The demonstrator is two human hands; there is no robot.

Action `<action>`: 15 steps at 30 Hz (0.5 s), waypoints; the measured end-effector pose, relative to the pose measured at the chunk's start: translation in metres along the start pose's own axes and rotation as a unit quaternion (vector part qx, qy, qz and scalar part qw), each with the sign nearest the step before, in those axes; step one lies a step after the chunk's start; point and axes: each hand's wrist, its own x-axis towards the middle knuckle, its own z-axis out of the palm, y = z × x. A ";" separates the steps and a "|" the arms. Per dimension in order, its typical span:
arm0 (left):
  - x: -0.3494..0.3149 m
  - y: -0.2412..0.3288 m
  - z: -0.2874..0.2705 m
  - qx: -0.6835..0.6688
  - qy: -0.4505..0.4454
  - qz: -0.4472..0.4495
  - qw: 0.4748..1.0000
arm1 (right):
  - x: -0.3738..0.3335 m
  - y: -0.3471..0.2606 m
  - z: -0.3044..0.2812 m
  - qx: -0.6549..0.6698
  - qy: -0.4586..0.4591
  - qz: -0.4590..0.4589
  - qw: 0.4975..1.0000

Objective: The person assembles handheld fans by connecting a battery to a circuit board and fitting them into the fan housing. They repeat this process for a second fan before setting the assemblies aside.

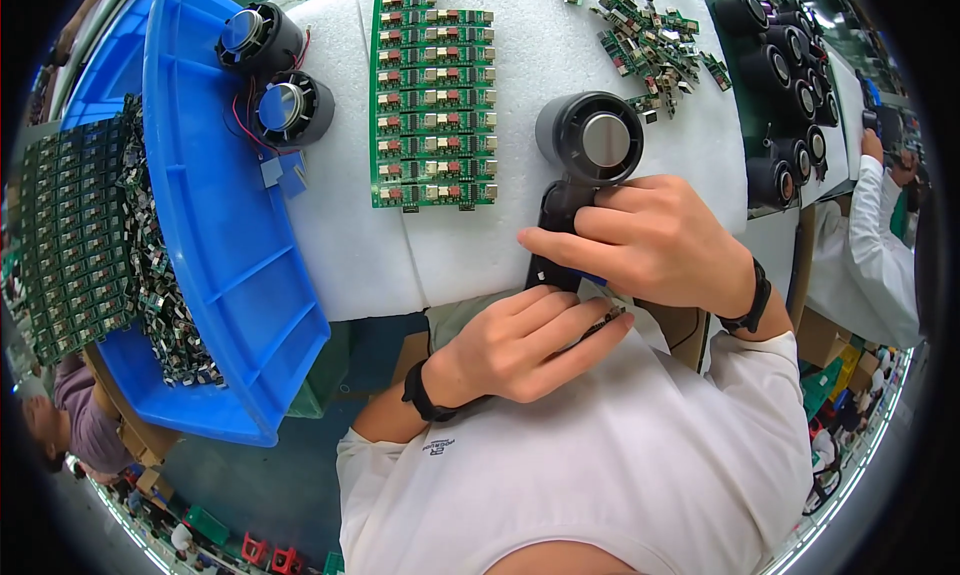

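Note:
A black handheld fan [590,140] with a round head and silver centre disc lies at the near edge of the white foam sheet, its handle toward me. My right hand [655,240] is closed on the handle from the right, its index finger stretched across it. From the near side my left hand [520,345] closes round the handle's lower end. A small part with a toothed edge [605,322] shows by the left fingers; I cannot make out what it is. The fingers hide much of the handle.
A panel of joined green circuit boards [435,105] lies on the foam sheet [350,225]. Loose small boards [665,50] are heaped beyond the fan. At left, two fan heads [292,110] with wires sit beside a blue bin [230,225]. More black fans [790,65] stand at right.

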 end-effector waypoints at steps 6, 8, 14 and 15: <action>-0.007 -0.005 0.000 -0.002 0.008 -0.007 1.000 | -0.003 0.009 0.026 0.169 0.141 0.020 0.975; -0.007 -0.007 0.001 -0.015 0.018 -0.012 1.000 | 0.001 0.004 0.029 0.203 0.182 0.047 0.961; -0.008 -0.006 -0.008 -0.073 0.036 -0.048 0.996 | 0.013 -0.011 0.013 0.137 0.104 0.150 0.974; -0.008 -0.005 -0.013 -0.071 0.036 -0.048 0.996 | 0.014 -0.012 0.012 0.130 0.087 0.155 0.976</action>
